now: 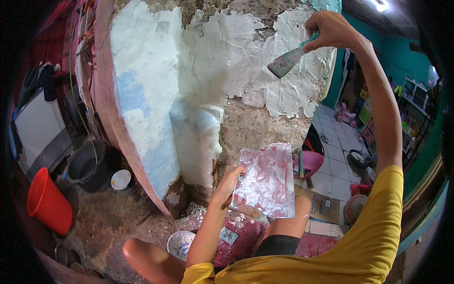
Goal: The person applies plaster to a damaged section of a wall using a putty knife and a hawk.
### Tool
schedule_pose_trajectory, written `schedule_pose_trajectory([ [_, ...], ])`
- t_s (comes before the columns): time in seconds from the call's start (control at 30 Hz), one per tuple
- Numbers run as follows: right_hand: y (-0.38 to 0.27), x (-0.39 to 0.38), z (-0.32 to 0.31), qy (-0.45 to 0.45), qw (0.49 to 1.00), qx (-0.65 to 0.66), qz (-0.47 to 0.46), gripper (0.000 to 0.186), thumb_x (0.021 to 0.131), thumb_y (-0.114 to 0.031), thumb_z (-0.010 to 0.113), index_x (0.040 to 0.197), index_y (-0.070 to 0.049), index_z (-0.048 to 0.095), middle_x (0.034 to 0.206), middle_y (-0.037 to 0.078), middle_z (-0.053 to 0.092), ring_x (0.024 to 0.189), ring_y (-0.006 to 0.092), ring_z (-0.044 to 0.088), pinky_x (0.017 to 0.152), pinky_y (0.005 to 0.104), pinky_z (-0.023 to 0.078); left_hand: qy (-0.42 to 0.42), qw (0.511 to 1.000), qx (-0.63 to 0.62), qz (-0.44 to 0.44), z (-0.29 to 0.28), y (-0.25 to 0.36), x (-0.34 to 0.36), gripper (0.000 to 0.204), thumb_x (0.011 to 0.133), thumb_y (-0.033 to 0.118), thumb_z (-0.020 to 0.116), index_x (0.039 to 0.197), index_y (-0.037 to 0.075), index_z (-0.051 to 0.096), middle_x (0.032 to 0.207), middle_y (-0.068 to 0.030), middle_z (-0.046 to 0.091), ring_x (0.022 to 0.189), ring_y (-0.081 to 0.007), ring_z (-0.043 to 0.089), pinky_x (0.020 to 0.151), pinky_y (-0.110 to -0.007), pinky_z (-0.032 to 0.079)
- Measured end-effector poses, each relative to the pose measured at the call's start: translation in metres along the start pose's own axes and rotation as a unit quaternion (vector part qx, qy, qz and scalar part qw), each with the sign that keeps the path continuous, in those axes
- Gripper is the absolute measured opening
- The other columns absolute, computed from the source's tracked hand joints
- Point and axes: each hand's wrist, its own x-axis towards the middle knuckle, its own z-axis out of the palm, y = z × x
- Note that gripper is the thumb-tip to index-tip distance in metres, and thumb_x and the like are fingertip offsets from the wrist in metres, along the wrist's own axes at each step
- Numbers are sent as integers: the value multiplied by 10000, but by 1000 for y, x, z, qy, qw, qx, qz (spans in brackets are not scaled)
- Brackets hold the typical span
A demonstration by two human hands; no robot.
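Note:
My right hand is raised near the top of the wall, its fingers closed round the green handle of a putty knife. The knife's broad, smeared blade points down and left, in front of thick white plaster; I cannot tell whether it touches. Lower down, my left hand grips the left edge of a flat, rectangular tray coated with white paste over reddish patches. Below the plaster, a rough brown stretch of wall shows bare. A smoother white and pale blue face lies to the left.
A red bucket, a black tub and a white lid-like round stand at left. A white-smeared container sits by my left forearm. Plaster crumbs litter the wall's foot. Cardboard and a pink basin lie at right.

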Motion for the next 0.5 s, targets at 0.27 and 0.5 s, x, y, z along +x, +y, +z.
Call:
schedule_pose_trajectory([
  [0.27, -60, -15, 42, -121, 986, 77, -84, 443, 532, -454, 784, 651, -60, 621, 654, 104, 591, 663, 316, 584, 576, 402, 418, 0, 1000, -2, -1, -10, -8, 8, 142, 808, 188, 505, 872, 62, 517, 792, 8, 491, 684, -88, 479, 618, -242, 412],
  [0.5, -19, -1, 33, -118, 993, 20, -12, 470, 533, -470, 789, 709, -57, 650, 672, 99, 601, 672, 288, 605, 590, 381, 449, 2, 1000, -8, -8, -3, -4, 2, 110, 816, 185, 493, 830, 76, 498, 787, 5, 484, 703, -83, 468, 642, -231, 409],
])
